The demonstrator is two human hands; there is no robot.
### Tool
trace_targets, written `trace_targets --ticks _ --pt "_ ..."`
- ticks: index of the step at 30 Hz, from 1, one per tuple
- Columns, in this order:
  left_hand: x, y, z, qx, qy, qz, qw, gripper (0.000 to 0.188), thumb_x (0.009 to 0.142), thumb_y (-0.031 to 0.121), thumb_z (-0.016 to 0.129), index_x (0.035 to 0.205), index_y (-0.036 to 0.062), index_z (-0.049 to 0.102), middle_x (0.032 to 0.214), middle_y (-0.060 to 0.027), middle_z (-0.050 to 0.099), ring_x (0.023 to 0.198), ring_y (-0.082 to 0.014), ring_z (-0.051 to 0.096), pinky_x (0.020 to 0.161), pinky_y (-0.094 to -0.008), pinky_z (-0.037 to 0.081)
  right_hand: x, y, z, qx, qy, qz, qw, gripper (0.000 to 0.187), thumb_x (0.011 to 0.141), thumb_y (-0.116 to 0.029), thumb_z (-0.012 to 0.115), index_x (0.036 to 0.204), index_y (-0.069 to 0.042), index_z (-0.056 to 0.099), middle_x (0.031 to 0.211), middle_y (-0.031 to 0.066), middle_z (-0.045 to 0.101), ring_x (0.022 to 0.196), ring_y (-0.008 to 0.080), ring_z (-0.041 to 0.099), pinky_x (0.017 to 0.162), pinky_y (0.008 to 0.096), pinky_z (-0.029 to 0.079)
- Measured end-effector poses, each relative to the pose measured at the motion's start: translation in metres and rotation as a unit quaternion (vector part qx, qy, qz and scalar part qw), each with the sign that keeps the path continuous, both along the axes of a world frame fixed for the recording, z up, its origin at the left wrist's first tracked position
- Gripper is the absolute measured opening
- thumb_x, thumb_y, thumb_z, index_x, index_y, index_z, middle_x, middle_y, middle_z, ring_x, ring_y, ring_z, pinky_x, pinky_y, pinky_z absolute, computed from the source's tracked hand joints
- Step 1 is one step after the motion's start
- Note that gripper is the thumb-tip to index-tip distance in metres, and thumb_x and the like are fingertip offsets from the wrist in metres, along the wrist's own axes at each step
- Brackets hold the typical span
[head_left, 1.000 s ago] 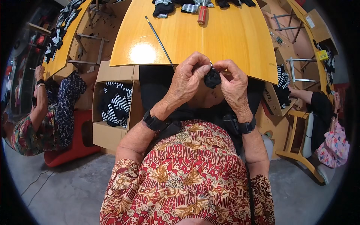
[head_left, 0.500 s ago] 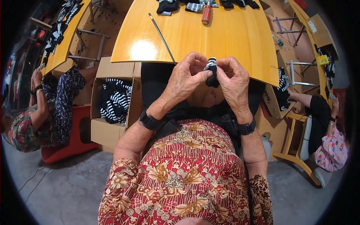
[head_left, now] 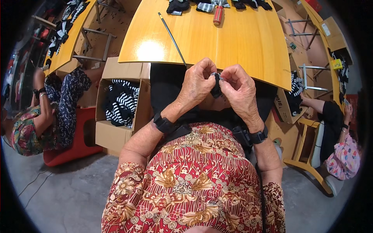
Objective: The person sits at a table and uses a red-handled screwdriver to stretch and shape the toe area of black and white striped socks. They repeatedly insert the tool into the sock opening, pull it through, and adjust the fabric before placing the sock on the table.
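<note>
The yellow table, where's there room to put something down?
The yellow table is bare between the dark rod and the right edge, and left of the rod. Knitted pieces and a red screwdriver crowd the far end; left hand and right hand, pinching something dark, are by the near edge.

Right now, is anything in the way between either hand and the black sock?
Nothing visible: the left hand and right hand both pinch the black sock. The thin dark rod and red-handled screwdriver rest on the yellow wooden table, apart from the sock.
</note>
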State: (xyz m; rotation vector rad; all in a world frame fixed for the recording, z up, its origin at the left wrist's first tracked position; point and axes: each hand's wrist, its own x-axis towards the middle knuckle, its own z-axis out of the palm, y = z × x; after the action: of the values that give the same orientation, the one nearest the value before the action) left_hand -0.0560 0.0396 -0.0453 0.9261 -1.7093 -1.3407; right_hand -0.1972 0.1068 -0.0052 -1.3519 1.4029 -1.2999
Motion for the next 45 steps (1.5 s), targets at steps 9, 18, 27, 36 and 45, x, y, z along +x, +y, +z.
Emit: trace_targets --ticks 9,18,27,36,45 --pt "-0.006 -0.004 0.014 0.195 0.215 0.041 0.956 0.007 0.088 0.003 0.061 0.091 0.0068 0.055 0.081 0.003 0.057 0.066 -0.0041 0.052 0.058 -0.02 0.045 -0.02 -0.005 0.006 0.039 -0.109 -0.014 0.993 0.012 0.087 -0.004 0.066 0.099 -0.001 0.062 0.087 -0.0012 0.063 0.078 0.0045 0.057 0.069 0.0182 0.047" --pt "-0.016 -0.003 0.016 0.129 0.208 0.066 0.967 0.007 0.088 0.001 0.061 0.091 0.0042 0.054 0.083 0.0013 0.057 0.075 -0.0044 0.054 0.066 -0.0197 0.046 -0.014 -0.006 -0.01 0.029 -0.144 -0.061 0.987 0.011 0.085 -0.002 0.068 0.095 -0.001 0.062 0.084 -0.0018 0.062 0.077 0.0038 0.056 0.07 0.0188 0.047" --pt "-0.021 0.008 0.025 -0.024 0.117 0.097 0.988 0.014 0.088 -0.006 0.055 0.098 0.0032 0.056 0.081 -0.0038 0.06 0.069 -0.0081 0.06 0.06 -0.0241 0.049 -0.009 -0.003 0.003 -0.081 0.052 -0.075 0.993 0.017 0.08 0.002 0.068 0.097 -0.002 0.063 0.085 0.0012 0.06 0.077 0.0094 0.061 0.066 0.0226 0.05" --pt "-0.014 0.012 0.034 -0.197 0.0 0.085 0.977 0.01 0.092 -0.004 0.052 0.098 0.0028 0.056 0.072 -0.0073 0.056 0.065 -0.01 0.053 0.059 -0.0253 0.045 -0.001 -0.008 0.008 -0.114 0.105 -0.131 0.979 0.016 0.075 0.006 0.065 0.085 -0.003 0.057 0.073 0.0082 0.056 0.069 0.0162 0.061 0.06 0.029 0.049" --pt "-0.014 0.006 0.021 -0.075 0.05 0.05 0.995 0.01 0.09 0.004 0.061 0.099 0.0022 0.055 0.074 -0.0098 0.06 0.07 -0.0171 0.063 0.061 -0.0281 0.049 -0.007 -0.026 -0.003 -0.141 0.169 -0.144 0.965 0.012 0.078 0.006 0.062 0.085 -0.003 0.056 0.072 0.0108 0.058 0.062 0.0216 0.061 0.058 0.0307 0.048"
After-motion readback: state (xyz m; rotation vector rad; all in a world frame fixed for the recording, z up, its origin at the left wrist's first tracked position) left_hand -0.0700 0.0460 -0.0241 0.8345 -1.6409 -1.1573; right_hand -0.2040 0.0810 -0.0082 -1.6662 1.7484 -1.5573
